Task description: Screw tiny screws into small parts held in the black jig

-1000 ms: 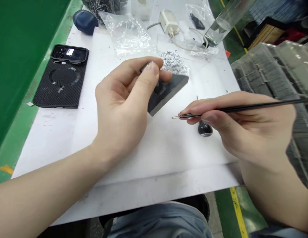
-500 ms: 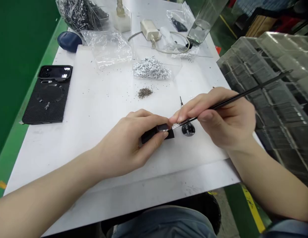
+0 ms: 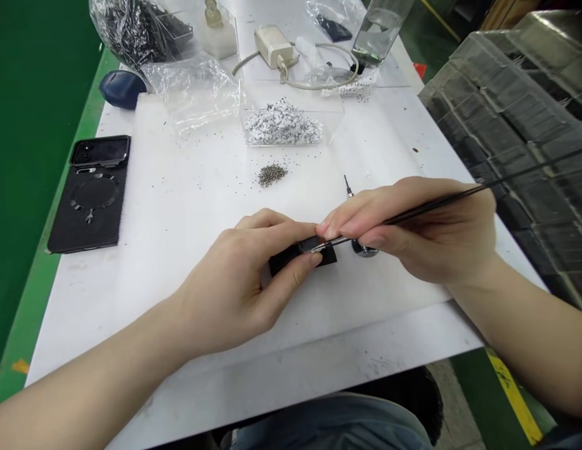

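- In the head view, a black piece [image 3: 329, 255] is pinched by the left hand [image 3: 239, 272] between thumb and forefinger; most of it is covered by the fingers, and its right end is left showing near the middle of the white sheet [image 3: 192, 200]; whether the sheet is touched by it cannot be told.
- Dark tweezers [image 3: 436, 203] are pinched by the right hand [image 3: 426, 234], slanting up to the right; their metal tips are set at the black piece, just beside the left thumb; whether anything is gripped between the tips cannot be told.
- A small screwdriver [image 3: 364, 250] is partly hidden by the right hand, its thin shaft pointed away; the sheet is spread over the white tabletop [image 3: 403, 350].
- Beyond the hands, a pile of tiny dark grains [image 3: 272, 175] is heaped on the sheet; behind it, white and grey bits [image 3: 284, 124] are held in a clear tray [image 3: 336, 119].
- At the left edge, a black-cased phone [image 3: 91, 194] is laid face down; a dark blue rounded object [image 3: 123, 89] is seen beyond it.
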Action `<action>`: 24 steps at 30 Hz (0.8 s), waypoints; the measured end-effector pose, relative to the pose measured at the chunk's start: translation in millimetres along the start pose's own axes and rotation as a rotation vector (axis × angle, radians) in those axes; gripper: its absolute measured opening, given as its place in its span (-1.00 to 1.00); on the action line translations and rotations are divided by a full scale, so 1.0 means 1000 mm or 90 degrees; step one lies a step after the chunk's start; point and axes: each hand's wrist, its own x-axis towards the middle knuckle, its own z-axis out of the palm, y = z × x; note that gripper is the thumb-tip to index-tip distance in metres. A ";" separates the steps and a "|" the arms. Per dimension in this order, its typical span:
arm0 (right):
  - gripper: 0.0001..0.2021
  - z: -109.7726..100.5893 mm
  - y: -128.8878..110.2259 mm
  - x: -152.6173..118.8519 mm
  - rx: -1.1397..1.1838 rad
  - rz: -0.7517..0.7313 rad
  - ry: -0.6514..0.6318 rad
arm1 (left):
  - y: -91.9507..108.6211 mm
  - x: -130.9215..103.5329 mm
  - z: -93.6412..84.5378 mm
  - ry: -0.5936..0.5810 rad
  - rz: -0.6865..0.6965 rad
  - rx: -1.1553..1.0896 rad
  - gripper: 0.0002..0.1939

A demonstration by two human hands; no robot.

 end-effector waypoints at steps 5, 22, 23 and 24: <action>-0.78 -0.001 0.004 0.000 0.021 -0.014 -0.004 | 0.001 0.000 0.000 0.007 -0.001 -0.009 -0.77; -0.81 0.002 0.008 0.003 0.030 -0.072 0.007 | 0.000 0.000 0.000 0.000 -0.003 -0.010 -0.78; -0.81 0.002 0.008 0.003 0.027 -0.073 0.006 | 0.000 0.000 0.000 0.000 -0.003 -0.010 -0.78; -0.82 0.002 0.008 0.003 0.023 -0.073 0.005 | 0.000 0.000 0.000 0.001 -0.003 -0.010 -0.78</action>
